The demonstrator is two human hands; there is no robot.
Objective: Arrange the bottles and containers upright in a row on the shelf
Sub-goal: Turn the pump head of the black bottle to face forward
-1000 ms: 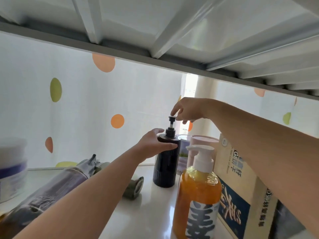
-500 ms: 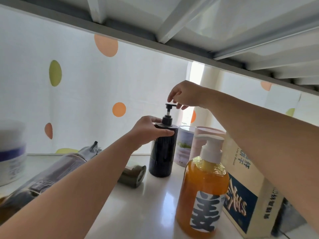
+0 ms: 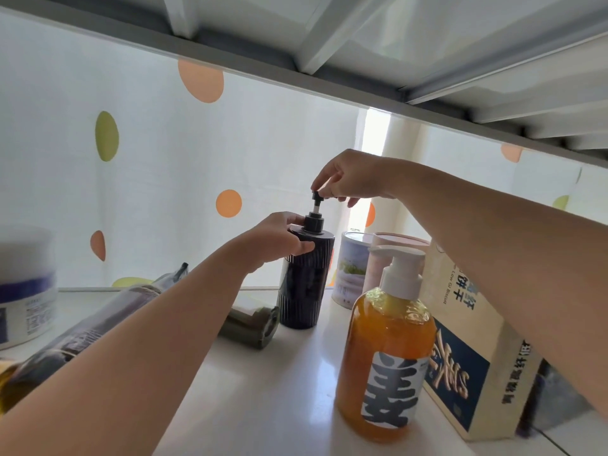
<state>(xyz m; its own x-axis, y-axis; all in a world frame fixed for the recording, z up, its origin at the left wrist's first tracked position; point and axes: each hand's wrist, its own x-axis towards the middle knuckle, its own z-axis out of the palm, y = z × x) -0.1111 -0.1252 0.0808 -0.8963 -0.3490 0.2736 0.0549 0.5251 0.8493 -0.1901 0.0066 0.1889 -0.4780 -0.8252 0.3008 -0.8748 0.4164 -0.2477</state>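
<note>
On the shelf (image 3: pixel 263 406): pump bottle (image 3: pixel 304 287) at centre; toppled roll (image 3: pixel 253 325) just left; tin (image 3: pixel 350 271) behind right; soap bottle (image 3: pixel 388 357) in front; box (image 3: pixel 460 340) right of that.

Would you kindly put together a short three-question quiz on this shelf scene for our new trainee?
1. True or false: the dark ribbed pump bottle stands upright on the shelf.
2. The right hand pinches: A) the dark bottle's pump head; B) the orange soap bottle's white pump; C) the biscuit box.
3. Fill in: the left hand grips the dark bottle near its ____.
Key: 1 true; 2 A; 3 top.
</note>
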